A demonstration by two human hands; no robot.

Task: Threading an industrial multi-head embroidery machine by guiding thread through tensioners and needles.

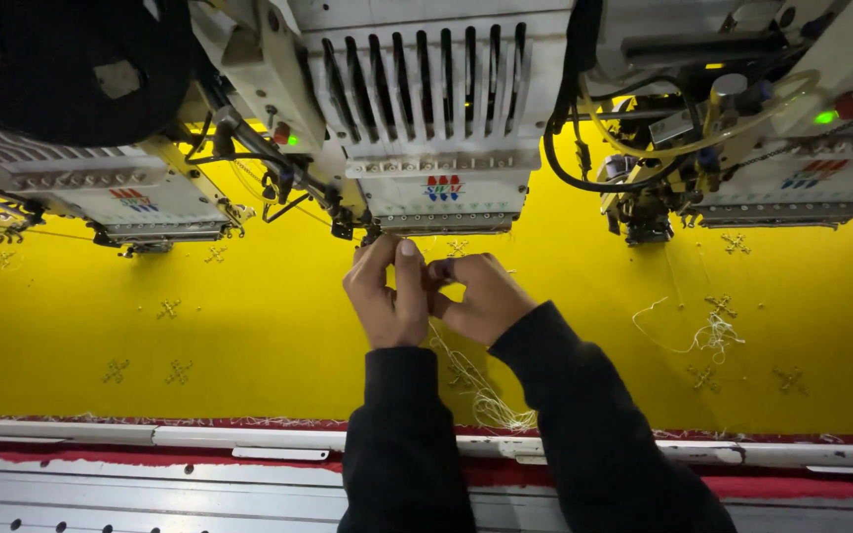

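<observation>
Below red-blue machine label (443, 188), hands (436, 296) pinch thread (476, 385).

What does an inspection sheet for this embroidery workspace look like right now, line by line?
Surface: yellow fabric stretched flat, small stitched motifs.
Job's things: white thread trailing from the hands; middle embroidery head just above.
Clutter: loose thread tangle at right.
Grippers: left hand and right hand touching, fingers pinched together; the pinched thread itself is too fine to see.
Cables: black cables looping beside the head.
Surroundings: red-edged frame rail; neighbouring heads either side.
</observation>
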